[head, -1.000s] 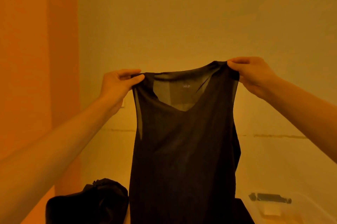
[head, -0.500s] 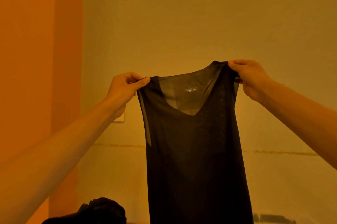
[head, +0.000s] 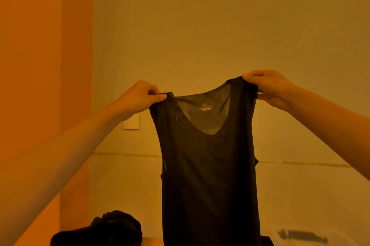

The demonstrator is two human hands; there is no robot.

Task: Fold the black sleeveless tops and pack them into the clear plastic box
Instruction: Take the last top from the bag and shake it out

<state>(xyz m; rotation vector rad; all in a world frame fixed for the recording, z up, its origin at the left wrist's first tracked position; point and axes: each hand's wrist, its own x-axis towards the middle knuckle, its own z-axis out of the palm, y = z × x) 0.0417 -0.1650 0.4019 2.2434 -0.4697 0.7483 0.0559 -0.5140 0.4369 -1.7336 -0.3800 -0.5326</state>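
The left hand (head: 140, 97) and right hand (head: 268, 87), fingers curled tight, each pinch a shoulder strap of the black sleeveless top (head: 208, 175), which hangs before the wall (head: 200, 25). Left of the top's lower part lies a dark pile (head: 104, 229); right of it, the clear plastic box (head: 300, 235).

The sleeveless top (head: 208, 175) hangs upright at centre, in front of the wall (head: 200, 25) and suspended between both hands. The left hand (head: 140, 97) pinches the left shoulder strap. The right hand (head: 268, 87) pinches the right strap, slightly higher. A wall plate (head: 131, 121) is mounted on the wall, below the left hand and left of the top. A heap of garments (head: 108, 229) lies lower left of the top. The plastic box (head: 302, 235) lies lower right.
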